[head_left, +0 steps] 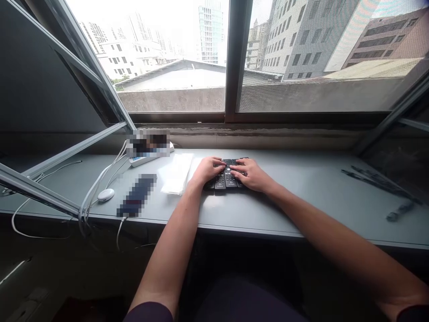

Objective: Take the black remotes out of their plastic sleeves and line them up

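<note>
Fingers [218, 161] of the left hand [208, 170], half open and loosely bent, lie over the left part of a row of black remotes [220, 182]; those of the right hand [253, 175], spread wider, rest on the right part. Remotes: side by side on the tabletop [301, 174], under and between the fingers. Just left of the left fingers, white packet [177, 173]; farther left, white power strip [147, 159], dark blurred object [137, 194], round white device [106, 195]. Well right of the right fingers, dark slender items [378, 184], indistinct from where I stand. Beyond everything, window [235, 58].
</note>
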`<state>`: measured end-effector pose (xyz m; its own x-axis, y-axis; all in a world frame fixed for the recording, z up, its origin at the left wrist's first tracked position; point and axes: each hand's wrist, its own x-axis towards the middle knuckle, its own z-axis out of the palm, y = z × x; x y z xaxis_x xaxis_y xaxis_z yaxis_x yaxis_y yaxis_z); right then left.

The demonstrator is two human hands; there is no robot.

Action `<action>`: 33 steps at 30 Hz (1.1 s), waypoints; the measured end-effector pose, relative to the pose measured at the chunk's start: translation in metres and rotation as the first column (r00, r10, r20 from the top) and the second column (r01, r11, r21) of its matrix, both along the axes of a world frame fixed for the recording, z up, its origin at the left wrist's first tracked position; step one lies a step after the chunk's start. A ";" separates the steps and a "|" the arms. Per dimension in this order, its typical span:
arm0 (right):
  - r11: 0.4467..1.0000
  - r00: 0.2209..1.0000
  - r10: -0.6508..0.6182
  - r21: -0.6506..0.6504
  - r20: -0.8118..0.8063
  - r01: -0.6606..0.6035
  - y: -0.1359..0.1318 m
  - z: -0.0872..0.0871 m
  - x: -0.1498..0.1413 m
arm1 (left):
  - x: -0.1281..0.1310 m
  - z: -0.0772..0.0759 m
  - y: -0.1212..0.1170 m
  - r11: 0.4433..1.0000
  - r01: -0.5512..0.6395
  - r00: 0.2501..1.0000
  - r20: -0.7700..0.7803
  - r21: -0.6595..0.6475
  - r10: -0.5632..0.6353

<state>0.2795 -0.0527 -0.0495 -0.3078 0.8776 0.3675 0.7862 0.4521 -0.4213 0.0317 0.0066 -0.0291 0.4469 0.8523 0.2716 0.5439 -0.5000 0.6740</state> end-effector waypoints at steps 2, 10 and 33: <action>1.000 1.000 0.000 0.003 -0.001 0.000 0.001 -0.001 -0.002 | -0.001 0.000 0.000 1.000 -0.006 1.000 0.001 -0.010 0.006; 1.000 1.000 0.002 -0.002 0.008 -0.002 0.000 -0.002 -0.003 | -0.003 0.001 -0.001 1.000 0.000 1.000 -0.031 0.022 0.001; 1.000 0.999 -0.023 -0.002 -0.037 0.023 0.000 0.003 -0.003 | -0.096 0.020 -0.001 0.924 -0.379 0.742 -0.580 0.048 0.335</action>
